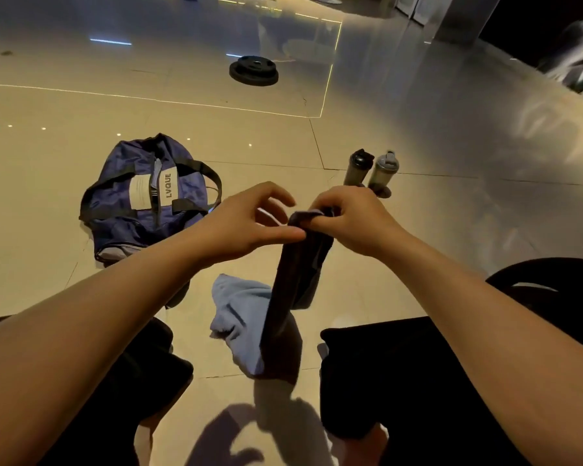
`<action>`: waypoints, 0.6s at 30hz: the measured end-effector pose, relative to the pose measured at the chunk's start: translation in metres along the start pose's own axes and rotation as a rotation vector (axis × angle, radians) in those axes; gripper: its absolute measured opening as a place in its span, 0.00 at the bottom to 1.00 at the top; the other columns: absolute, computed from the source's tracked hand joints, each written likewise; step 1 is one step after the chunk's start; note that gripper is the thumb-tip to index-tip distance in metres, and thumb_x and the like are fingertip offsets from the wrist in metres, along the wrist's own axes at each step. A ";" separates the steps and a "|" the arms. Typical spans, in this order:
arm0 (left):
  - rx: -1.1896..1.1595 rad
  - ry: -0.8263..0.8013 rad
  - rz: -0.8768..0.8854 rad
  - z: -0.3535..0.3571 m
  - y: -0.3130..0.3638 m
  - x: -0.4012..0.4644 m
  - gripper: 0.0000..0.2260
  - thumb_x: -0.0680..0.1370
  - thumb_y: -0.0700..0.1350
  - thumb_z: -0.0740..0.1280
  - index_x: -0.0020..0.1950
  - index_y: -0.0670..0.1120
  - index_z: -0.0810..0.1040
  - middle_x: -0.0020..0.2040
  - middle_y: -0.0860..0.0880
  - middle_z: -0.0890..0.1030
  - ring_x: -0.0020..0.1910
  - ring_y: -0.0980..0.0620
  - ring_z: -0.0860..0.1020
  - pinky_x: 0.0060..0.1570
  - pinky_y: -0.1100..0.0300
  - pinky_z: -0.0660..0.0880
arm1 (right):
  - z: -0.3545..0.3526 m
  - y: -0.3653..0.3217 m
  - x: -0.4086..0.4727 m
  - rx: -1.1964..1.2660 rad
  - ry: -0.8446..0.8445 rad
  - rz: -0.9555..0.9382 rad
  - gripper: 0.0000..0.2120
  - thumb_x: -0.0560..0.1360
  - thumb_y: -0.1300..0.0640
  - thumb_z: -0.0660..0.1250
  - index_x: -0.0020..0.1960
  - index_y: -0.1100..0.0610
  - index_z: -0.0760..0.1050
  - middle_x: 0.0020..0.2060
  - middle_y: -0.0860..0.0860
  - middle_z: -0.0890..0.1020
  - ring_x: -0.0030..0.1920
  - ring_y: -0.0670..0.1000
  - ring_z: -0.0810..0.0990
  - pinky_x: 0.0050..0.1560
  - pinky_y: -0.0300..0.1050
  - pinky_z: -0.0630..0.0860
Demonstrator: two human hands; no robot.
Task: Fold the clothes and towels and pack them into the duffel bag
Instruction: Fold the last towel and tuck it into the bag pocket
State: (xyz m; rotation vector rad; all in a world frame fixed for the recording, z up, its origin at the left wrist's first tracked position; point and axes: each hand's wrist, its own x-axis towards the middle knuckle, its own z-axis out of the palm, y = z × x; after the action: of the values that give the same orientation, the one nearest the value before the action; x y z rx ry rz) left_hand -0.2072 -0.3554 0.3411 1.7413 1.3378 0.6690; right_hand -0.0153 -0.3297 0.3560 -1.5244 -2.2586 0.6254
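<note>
A dark garment (295,284) hangs in a long narrow strip in front of me, its lower end reaching the floor. My right hand (347,218) pinches its top edge. My left hand (249,222) is beside it, thumb touching the top of the cloth and the other fingers curled apart above. A light blue towel (239,317) lies crumpled on the floor behind the hanging strip. The navy duffel bag (142,200) with black straps and a beige label lies on the floor to the left, its zipper partly open.
Two shaker bottles (371,171) stand on the tiles to the right of my hands. A black weight plate (253,70) lies farther off. My knees in dark shorts frame the bottom. A dark round object (552,280) sits at the right edge.
</note>
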 end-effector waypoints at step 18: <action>-0.021 0.049 0.006 0.013 -0.003 -0.022 0.03 0.81 0.46 0.62 0.51 0.47 0.73 0.48 0.47 0.81 0.50 0.49 0.80 0.56 0.51 0.78 | -0.005 0.009 -0.006 0.255 -0.230 0.050 0.07 0.74 0.56 0.71 0.51 0.50 0.78 0.45 0.48 0.81 0.44 0.47 0.80 0.43 0.38 0.78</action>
State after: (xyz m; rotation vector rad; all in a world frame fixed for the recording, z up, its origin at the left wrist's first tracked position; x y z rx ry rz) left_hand -0.2047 -0.3803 0.3326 1.7223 1.3548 0.7310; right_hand -0.0034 -0.3318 0.3550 -1.4496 -2.2010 1.1077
